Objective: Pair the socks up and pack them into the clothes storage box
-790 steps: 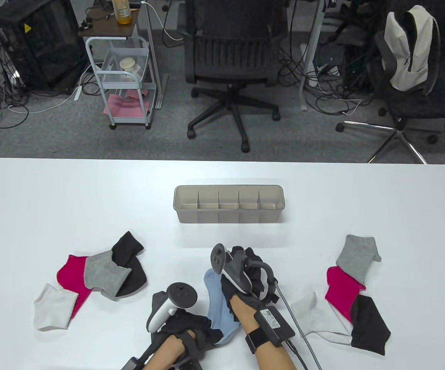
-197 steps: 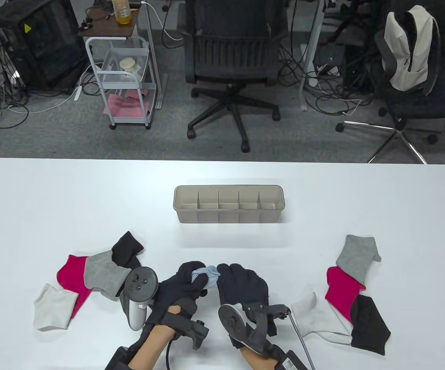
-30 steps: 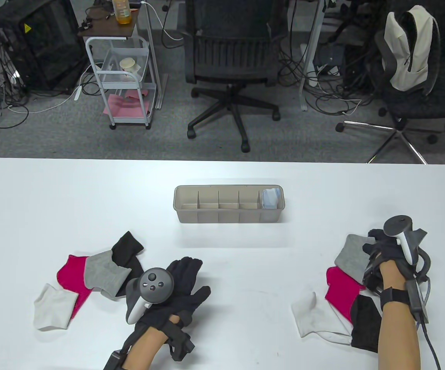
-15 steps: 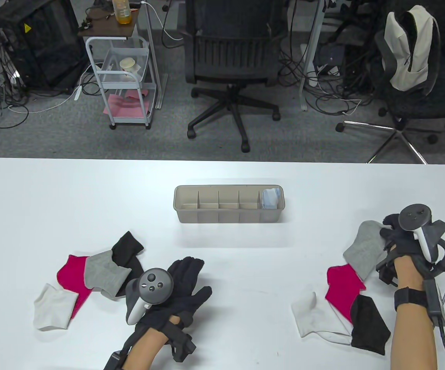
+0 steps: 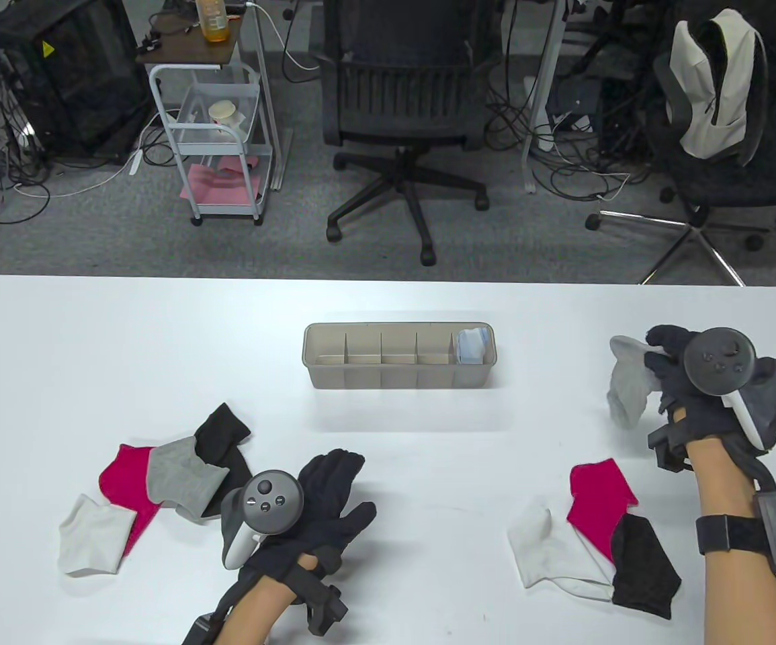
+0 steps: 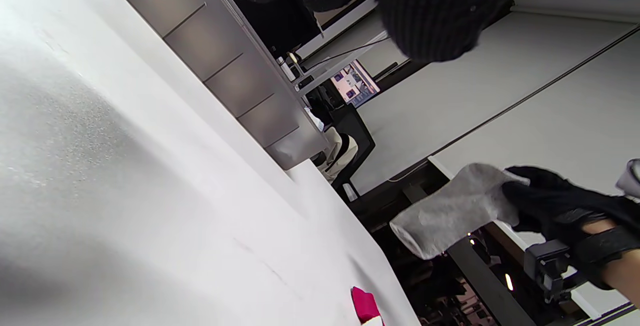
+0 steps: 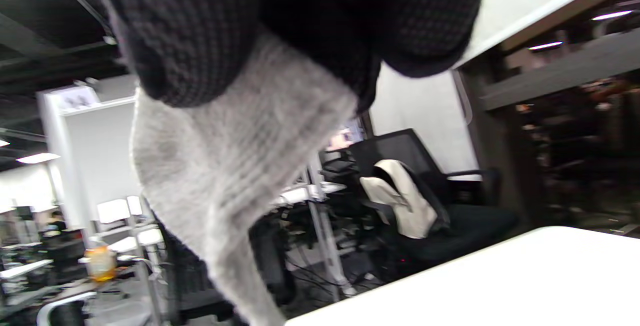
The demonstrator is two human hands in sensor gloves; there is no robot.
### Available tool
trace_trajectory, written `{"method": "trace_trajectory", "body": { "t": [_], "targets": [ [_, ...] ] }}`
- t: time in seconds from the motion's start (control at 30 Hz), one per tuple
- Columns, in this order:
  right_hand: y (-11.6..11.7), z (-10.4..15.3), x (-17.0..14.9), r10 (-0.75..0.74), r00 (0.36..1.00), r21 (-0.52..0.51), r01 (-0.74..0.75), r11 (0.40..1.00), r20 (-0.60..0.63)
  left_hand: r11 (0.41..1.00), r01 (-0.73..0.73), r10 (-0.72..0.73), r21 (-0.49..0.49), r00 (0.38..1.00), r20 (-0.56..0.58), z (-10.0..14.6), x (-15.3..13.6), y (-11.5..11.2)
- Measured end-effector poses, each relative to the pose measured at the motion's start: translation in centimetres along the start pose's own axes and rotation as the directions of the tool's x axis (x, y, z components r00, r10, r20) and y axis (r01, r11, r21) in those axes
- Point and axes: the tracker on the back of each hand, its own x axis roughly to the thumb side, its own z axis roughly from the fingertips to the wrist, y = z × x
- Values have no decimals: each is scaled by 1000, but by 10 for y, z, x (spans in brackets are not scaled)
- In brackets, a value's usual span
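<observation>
My right hand [image 5: 671, 366] pinches a grey sock [image 5: 628, 384] and holds it in the air at the table's right side, the sock hanging down from the fingers [image 7: 190, 31]. The same grey sock [image 6: 452, 211] shows in the left wrist view. My left hand [image 5: 330, 494] rests flat on the table with straight fingers and holds nothing. The beige storage box [image 5: 398, 383] stands at the centre, with a rolled light-blue pair [image 5: 473, 345] in its rightmost compartment. A second grey sock [image 5: 183, 474] lies in the left pile.
The left pile also holds a pink sock [image 5: 122, 480], a black sock [image 5: 223, 433] and a white sock [image 5: 89, 537]. Near my right forearm lie a pink sock [image 5: 599, 497], a white sock [image 5: 545, 551] and a black sock [image 5: 643, 564]. Office chairs stand beyond the table's far edge.
My right hand has lifted the grey sock off the right pile and carried it up and away from me. The left hand has barely shifted.
</observation>
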Motion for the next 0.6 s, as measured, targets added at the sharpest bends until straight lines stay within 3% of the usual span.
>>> {"method": "trace_trajectory", "body": {
  "t": [0.13, 0.3, 0.6],
  "targets": [
    [-11, 18, 40, -64, 987, 19, 62, 998, 145, 1000, -13, 13, 0, 1000, -3, 0, 2, -2],
    [-14, 51, 91, -146, 926, 109, 115, 987, 347, 1000, -27, 27, -1, 999, -27, -1, 2, -3],
    [13, 120, 160, -346, 760, 328, 184, 927, 550, 989, -137, 135, -59, 990, -30, -1, 4, -11]
  ]
}}
